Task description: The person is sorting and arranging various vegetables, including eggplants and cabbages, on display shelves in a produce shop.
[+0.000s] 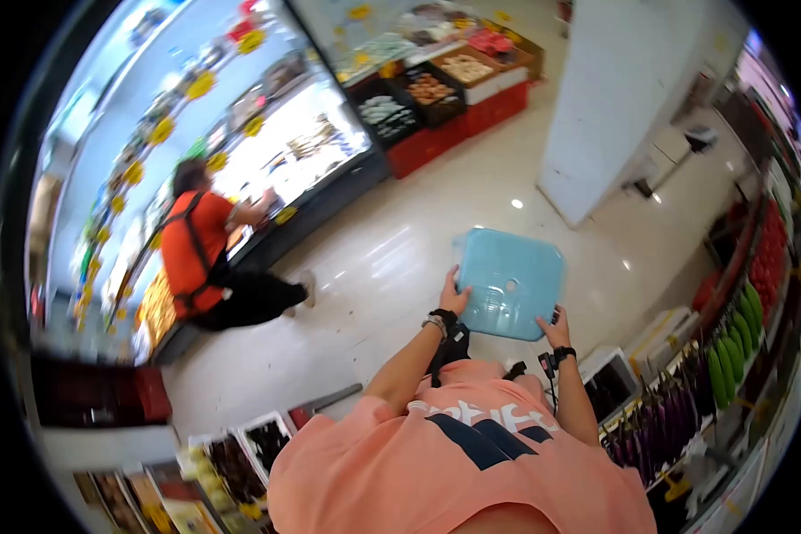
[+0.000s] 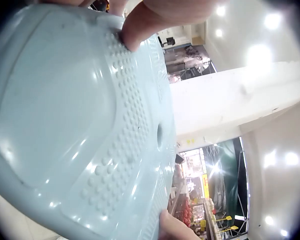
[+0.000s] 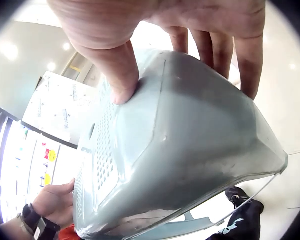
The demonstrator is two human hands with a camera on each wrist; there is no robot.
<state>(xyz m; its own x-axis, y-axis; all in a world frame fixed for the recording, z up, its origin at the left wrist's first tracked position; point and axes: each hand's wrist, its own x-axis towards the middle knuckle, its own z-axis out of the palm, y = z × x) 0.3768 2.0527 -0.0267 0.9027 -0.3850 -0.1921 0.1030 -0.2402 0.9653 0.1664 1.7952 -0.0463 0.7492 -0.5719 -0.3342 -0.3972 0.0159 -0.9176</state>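
Observation:
A light blue plastic stool, with a studded top and a small hole, is held up in front of the body. The left hand grips its left edge, and in the left wrist view the thumb of the left hand presses on the studded top. On the opposite side the right hand holds the near right corner. In the right wrist view the right hand has its thumb on the top and its fingers over the side.
At the left a person in an orange top leans over a lit display case. Crates of goods stand beyond. A white pillar rises at the right, near hanging eggplants and green vegetables. Pale tiled floor lies between.

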